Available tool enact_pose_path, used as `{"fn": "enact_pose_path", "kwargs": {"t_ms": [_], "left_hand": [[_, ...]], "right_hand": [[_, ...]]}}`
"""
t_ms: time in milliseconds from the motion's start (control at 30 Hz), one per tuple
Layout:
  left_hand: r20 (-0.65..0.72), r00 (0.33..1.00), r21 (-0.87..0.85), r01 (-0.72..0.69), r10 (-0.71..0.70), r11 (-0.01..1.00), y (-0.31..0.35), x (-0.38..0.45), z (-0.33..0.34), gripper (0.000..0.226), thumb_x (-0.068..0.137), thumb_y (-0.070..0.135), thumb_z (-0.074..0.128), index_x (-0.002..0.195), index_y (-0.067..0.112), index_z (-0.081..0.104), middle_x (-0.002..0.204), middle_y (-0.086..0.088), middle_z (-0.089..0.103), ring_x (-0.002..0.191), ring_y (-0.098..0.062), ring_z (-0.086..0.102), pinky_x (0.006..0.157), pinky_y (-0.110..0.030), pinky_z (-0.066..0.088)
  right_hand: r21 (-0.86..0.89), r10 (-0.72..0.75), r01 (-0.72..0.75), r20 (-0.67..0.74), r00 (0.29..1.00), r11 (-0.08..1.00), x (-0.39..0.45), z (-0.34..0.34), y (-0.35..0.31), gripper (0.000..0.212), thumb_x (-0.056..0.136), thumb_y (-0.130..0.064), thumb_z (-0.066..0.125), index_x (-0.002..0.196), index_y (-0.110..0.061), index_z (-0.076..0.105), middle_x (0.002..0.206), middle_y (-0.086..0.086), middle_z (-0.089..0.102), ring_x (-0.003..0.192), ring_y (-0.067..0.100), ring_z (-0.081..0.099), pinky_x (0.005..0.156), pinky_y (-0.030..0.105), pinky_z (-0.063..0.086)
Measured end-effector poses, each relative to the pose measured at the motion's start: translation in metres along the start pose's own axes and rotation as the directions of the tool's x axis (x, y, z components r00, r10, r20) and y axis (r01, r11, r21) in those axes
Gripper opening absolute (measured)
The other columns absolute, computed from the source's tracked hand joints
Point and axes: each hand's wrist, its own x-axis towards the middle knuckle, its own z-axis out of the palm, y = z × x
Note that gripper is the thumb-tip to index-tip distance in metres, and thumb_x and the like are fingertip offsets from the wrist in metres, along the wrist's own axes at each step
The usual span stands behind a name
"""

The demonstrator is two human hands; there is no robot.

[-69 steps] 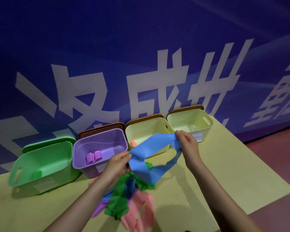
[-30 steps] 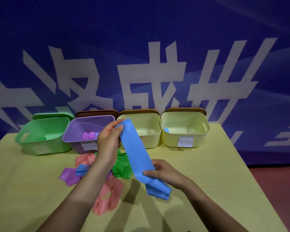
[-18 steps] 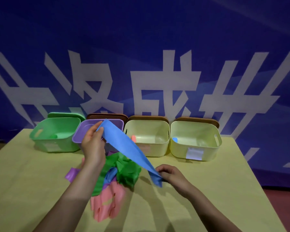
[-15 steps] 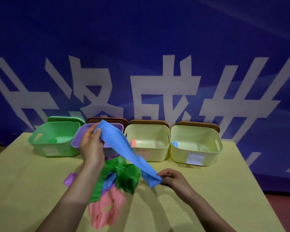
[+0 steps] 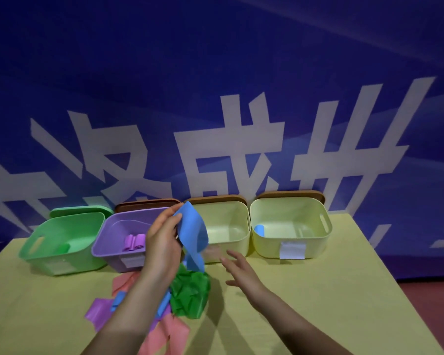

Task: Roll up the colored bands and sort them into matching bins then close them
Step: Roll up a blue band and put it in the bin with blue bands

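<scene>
One blue band (image 5: pixel 191 231) in left hand (image 5: pixel 162 242)

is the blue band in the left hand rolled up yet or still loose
Loose, not rolled. The blue band hangs as a flat, slightly twisted strip from the left hand, which pinches its top end; its lower end dangles over the green band.

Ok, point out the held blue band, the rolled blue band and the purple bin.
blue band (image 5: pixel 191 228), head view, upper flat part.
rolled blue band (image 5: pixel 260 230), head view, roll's side.
purple bin (image 5: pixel 108 248), head view, front wall.
</scene>
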Motion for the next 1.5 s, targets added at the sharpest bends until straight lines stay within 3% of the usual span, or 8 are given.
{"fn": "enact_pose_path", "kwargs": {"t_ms": [133, 300, 467, 633, 833, 933, 1100, 1500], "left_hand": [[0.049, 0.999, -0.018, 0.005, -0.004, 1.000, 0.005, 0.007, 0.000, 0.020, 0.095, 0.003, 0.045, 0.104, 0.009, 0.062, 0.095, -0.009, 0.067, 0.080, -0.016, 0.064, 0.066, -0.021, 0.052], [0.055, 0.998, -0.014, -0.017, 0.017, 1.000, 0.009, 0.011, 0.002, 0.024, 0.096, 0.004, 0.043, 0.116, 0.007, 0.058, 0.103, -0.010, 0.066, 0.088, -0.019, 0.062, 0.073, -0.028, 0.048], [0.023, 0.999, -0.039, -0.032, 0.033, 0.999, 0.009, 0.019, 0.001, 0.021, 0.097, 0.004, 0.044, 0.110, 0.009, 0.059, 0.095, -0.005, 0.067, 0.080, -0.013, 0.064, 0.063, -0.019, 0.053], [-0.017, 0.999, -0.079, -0.047, 0.046, 0.996, 0.013, 0.030, -0.009, 0.021, 0.097, 0.003, 0.042, 0.108, 0.009, 0.058, 0.096, -0.007, 0.066, 0.086, -0.018, 0.064, 0.070, -0.024, 0.054], [-0.087, 0.995, -0.125, -0.060, 0.050, 0.990, 0.007, 0.039, -0.011, 0.017, 0.095, 0.004, 0.045, 0.103, 0.012, 0.059, 0.112, -0.017, 0.060, 0.104, -0.034, 0.057, 0.092, -0.043, 0.046], [-0.100, 0.992, -0.124, -0.086, 0.074, 0.989, 0.002, 0.034, 0.001, 0.019, 0.095, 0.003, 0.046, 0.103, 0.013, 0.061, 0.112, -0.013, 0.061, 0.093, -0.023, 0.060, 0.082, -0.033, 0.048], [-0.146, 0.985, -0.122, -0.114, 0.096, 0.986, -0.003, 0.037, -0.005, 0.021, 0.096, 0.001, 0.044, 0.102, 0.012, 0.061, 0.097, -0.006, 0.067, 0.081, -0.014, 0.065, 0.070, -0.022, 0.054], [-0.302, 0.953, -0.091, -0.014, -0.014, 0.996, -0.028, 0.044, -0.033, 0.025, 0.097, 0.000, 0.044, 0.094, 0.018, 0.060, 0.104, -0.009, 0.065, 0.092, -0.017, 0.062, 0.076, -0.028, 0.051]], "right_hand": [[-0.026, 0.089, -0.089, -0.002, 0.996, 0.996, 0.028, 0.016, -0.006, 0.060, 0.094, -0.043, 0.053, 0.146, -0.030, 0.026, 0.126, 0.006, 0.057, 0.109, 0.019, 0.060, 0.087, 0.032, 0.049], [0.184, 0.173, -0.206, 0.180, 0.968, 0.961, 0.013, 0.023, 0.006, 0.018, 0.072, -0.022, 0.065, 0.082, -0.007, 0.060, 0.080, 0.013, 0.058, 0.062, 0.018, 0.056, 0.057, 0.024, 0.046], [0.323, 0.143, -0.269, 0.364, 0.920, 0.907, 0.002, 0.024, 0.016, 0.039, 0.100, -0.043, 0.044, 0.114, -0.014, 0.064, 0.103, 0.008, 0.069, 0.099, 0.023, 0.063, 0.093, 0.037, 0.047], [0.288, 0.078, -0.237, 0.472, 0.878, 0.928, -0.005, 0.014, 0.011, 0.029, 0.083, -0.026, 0.063, 0.101, -0.003, 0.063, 0.081, 0.002, 0.069, 0.075, 0.011, 0.065, 0.069, 0.021, 0.049], [0.177, 0.132, -0.187, 0.284, 0.950, 0.966, -0.001, -0.005, 0.029, 0.013, 0.083, 0.004, 0.057, 0.091, 0.006, 0.067, 0.082, 0.015, 0.063, 0.069, 0.017, 0.060, 0.066, 0.025, 0.048], [0.128, 0.177, -0.201, 0.177, 0.968, 0.971, -0.008, -0.010, 0.030, 0.014, 0.085, -0.005, 0.064, 0.071, -0.005, 0.061, 0.066, 0.010, 0.053, 0.054, 0.013, 0.048, 0.054, 0.020, 0.039], [0.233, 0.211, -0.246, 0.162, 0.964, 0.941, -0.018, -0.038, 0.036, 0.022, 0.090, -0.018, 0.063, 0.095, 0.003, 0.063, 0.071, 0.011, 0.062, 0.059, 0.014, 0.059, 0.054, 0.019, 0.041], [0.947, 0.015, -0.180, 0.183, 0.983, 0.266, -0.026, -0.087, 0.005, 0.058, 0.030, 0.000, 0.094, 0.084, -0.003, 0.073, 0.095, 0.009, 0.072, 0.081, 0.026, 0.071, 0.078, 0.034, 0.052]]}}
